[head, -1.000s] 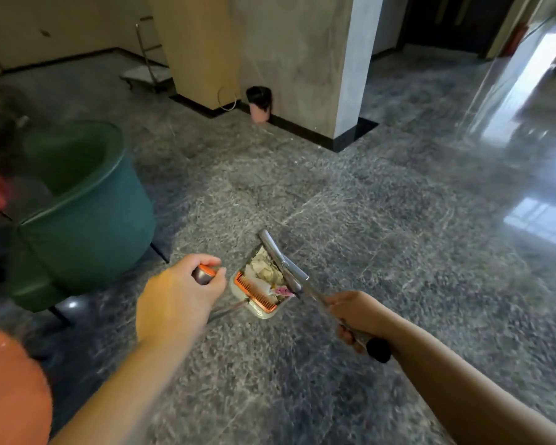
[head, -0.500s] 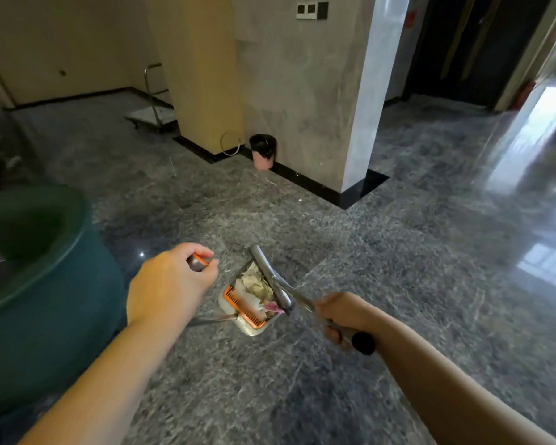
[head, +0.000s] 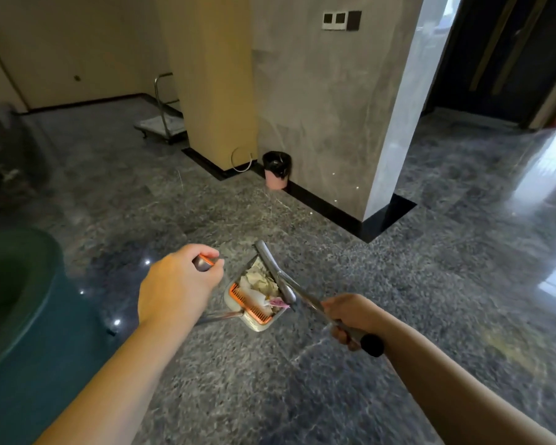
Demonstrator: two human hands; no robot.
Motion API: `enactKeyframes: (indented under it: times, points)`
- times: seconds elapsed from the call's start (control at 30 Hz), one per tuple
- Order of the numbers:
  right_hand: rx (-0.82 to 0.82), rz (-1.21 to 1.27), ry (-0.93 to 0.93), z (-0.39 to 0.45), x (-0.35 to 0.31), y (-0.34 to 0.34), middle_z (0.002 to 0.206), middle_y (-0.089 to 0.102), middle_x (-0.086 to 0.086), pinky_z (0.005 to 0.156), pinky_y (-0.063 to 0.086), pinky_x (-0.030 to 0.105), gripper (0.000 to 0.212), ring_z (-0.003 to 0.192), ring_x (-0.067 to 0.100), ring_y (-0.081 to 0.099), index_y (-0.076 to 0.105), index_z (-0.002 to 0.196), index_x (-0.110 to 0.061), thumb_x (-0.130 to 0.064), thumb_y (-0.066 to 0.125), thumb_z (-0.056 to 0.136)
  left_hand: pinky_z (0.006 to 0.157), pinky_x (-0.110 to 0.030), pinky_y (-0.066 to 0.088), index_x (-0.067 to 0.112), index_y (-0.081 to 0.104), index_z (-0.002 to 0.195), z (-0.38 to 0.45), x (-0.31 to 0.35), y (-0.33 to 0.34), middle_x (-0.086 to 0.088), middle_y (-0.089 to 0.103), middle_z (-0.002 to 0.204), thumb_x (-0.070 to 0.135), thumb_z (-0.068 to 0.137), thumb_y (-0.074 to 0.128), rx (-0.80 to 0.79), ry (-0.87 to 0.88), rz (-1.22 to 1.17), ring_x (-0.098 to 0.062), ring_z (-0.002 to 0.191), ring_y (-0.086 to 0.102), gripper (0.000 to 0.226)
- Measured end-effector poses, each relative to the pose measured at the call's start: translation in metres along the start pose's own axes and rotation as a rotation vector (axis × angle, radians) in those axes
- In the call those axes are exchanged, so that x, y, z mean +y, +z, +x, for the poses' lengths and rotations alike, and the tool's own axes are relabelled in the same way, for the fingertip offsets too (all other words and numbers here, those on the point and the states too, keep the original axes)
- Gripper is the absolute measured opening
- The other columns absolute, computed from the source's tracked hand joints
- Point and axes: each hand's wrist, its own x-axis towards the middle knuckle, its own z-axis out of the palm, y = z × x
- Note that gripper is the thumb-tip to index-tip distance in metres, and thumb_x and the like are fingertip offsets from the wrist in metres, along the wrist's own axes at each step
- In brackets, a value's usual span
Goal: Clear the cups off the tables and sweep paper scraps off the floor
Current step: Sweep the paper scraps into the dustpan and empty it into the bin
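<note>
pillar (head: pixel 331 101) nearer | marble floor (head: pixel 430 284) glossy | bin (head: pixel 276 170) at pillar

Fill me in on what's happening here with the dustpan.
A person is carrying a long-handled dustpan across a grey stone floor. The left hand grips the top of its handle; the right hand holds the broom, whose head lies over the pan. Paper scraps sit in the pan. A small pink bin with a black liner stands ahead by the pillar.
</note>
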Motion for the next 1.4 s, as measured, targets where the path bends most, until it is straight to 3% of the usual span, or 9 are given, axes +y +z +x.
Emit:
enactKeyframes:
  times: [0.4, 0.57, 0.83, 1.17, 1.4]
  points:
    - [0.075, -0.024, -0.048, 0.171, -0.149, -0.035, 0.056, 0.048, 0.008, 0.035, 0.032, 0.015, 0.026, 0.031, 0.012, 0.044, 0.059, 0.116, -0.01, -0.008, 0.044, 0.095, 0.057, -0.03, 0.046, 0.039, 0.068, 0.087, 0.231, 0.017, 0.094, 0.015, 0.062, 0.07, 0.048, 0.079, 0.07, -0.007, 0.084, 0.025, -0.019, 0.072, 0.062, 0.012]
    - [0.067, -0.065, -0.08, 0.248, -0.205, -0.069, 0.054, 0.048, 0.01, 0.032, 0.033, 0.016, 0.028, 0.032, 0.013, 0.044, 0.059, 0.117, 0.002, -0.002, 0.043, 0.095, 0.055, -0.03, 0.042, 0.041, 0.067, 0.084, 0.317, 0.031, 0.152, 0.021, 0.05, 0.061, 0.047, 0.079, 0.07, -0.006, 0.099, 0.036, -0.017, 0.066, 0.055, 0.008]
    - [0.031, -0.18, -0.06, 0.378, -0.304, -0.129, 0.056, 0.055, 0.006, 0.035, 0.038, 0.02, 0.025, 0.039, 0.014, 0.049, 0.057, 0.115, -0.014, -0.009, 0.041, 0.097, 0.055, -0.031, 0.048, 0.039, 0.068, 0.084, 0.449, 0.06, 0.241, 0.013, 0.062, 0.066, 0.043, 0.08, 0.072, 0.01, 0.067, 0.026, -0.018, 0.066, 0.06, 0.007]
    - [-0.002, -0.215, -0.038, 0.522, -0.425, -0.168, 0.055, 0.053, 0.005, 0.036, 0.037, 0.019, 0.026, 0.037, 0.012, 0.047, 0.058, 0.119, -0.01, -0.01, 0.043, 0.098, 0.056, -0.029, 0.047, 0.041, 0.067, 0.082, 0.618, 0.071, 0.32, 0.022, 0.06, 0.063, 0.042, 0.079, 0.073, 0.027, 0.017, 0.027, -0.007, 0.063, 0.058, 0.007]
    - [-0.016, -0.193, -0.048, 0.653, -0.523, -0.194, 0.06, 0.052, 0.01, 0.039, 0.037, 0.022, 0.016, 0.039, 0.015, 0.046, 0.061, 0.101, -0.018, -0.011, 0.047, 0.096, 0.059, -0.031, 0.049, 0.036, 0.069, 0.086, 0.781, 0.075, 0.385, 0.019, 0.06, 0.062, 0.043, 0.08, 0.072, 0.015, 0.055, 0.046, -0.004, 0.06, 0.057, 0.009]
